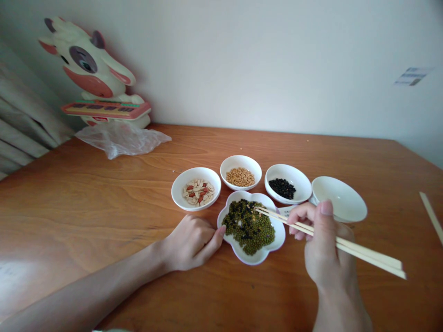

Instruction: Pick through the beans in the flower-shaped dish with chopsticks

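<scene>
A flower-shaped white dish (252,259) holds green beans (259,235) mixed with black beans and a few yellow ones. My left hand (194,242) rests on the table with its fingers curled, the thumb touching the dish's left rim. Wooden chopsticks (360,251) are in my right hand (325,244), their tips close together among the beans near the dish's upper middle. Behind the dish stand white bowls: one with peanuts (198,192), one with yellow beans (240,177), one with black beans (282,188). To their right sits an empty white bowl (339,198).
A cow-shaped toy keyboard (104,108) stands at the back left with a crumpled plastic bag (121,139) before it. A light strip (431,216) lies at the table's right edge. The wall (263,69) rises behind the wooden table (86,198).
</scene>
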Tool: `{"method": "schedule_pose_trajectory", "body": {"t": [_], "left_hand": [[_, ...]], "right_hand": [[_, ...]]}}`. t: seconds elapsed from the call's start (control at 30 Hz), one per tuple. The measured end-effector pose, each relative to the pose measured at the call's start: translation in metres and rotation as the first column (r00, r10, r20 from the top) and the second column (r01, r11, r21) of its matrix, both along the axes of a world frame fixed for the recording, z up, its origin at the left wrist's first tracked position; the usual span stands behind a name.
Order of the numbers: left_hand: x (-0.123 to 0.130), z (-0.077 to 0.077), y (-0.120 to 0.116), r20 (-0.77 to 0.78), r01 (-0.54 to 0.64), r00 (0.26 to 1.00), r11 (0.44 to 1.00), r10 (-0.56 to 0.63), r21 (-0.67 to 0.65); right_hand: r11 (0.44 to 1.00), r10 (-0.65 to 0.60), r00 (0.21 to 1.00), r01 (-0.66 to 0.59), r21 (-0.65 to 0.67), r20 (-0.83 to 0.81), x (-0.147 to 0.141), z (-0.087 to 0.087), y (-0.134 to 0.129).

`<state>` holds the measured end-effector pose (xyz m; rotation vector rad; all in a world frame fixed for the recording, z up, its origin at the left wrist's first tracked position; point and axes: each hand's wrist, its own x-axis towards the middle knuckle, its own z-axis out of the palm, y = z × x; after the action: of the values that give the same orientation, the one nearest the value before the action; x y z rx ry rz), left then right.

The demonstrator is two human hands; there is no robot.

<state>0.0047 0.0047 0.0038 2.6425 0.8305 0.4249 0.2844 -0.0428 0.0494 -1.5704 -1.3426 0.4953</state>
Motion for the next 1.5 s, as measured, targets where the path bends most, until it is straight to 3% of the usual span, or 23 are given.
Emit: {"method": "schedule_pose_trajectory", "body": {"t": [0.63,0.97,1.5], "left_hand": [[-0.0012,-0.0014,-0.0002,-0.032,-0.020,0.999,0.999,0.019,-0.033],[0.0005,-0.0012,0.0005,-0.015,-0.013,1.000,1.000,0.012,-0.026],[-0.0009,-0.0025,-0.0014,-0.032,-0.020,0.999,0.999,0.019,-0.040]], "right_hand": [[0.997,-0.020,0.996,0.026,0.078,-0.087,-0.0026,-0.0019,0.0010],[0.999,-0.017,0.999,0.018,0.030,-0.039,-0.0017,-0.0020,0.0005],[0.993,-0.063,0.998,0.065,0.099,-0.028,-0.0058,-0.0003,-0.0004]]}}
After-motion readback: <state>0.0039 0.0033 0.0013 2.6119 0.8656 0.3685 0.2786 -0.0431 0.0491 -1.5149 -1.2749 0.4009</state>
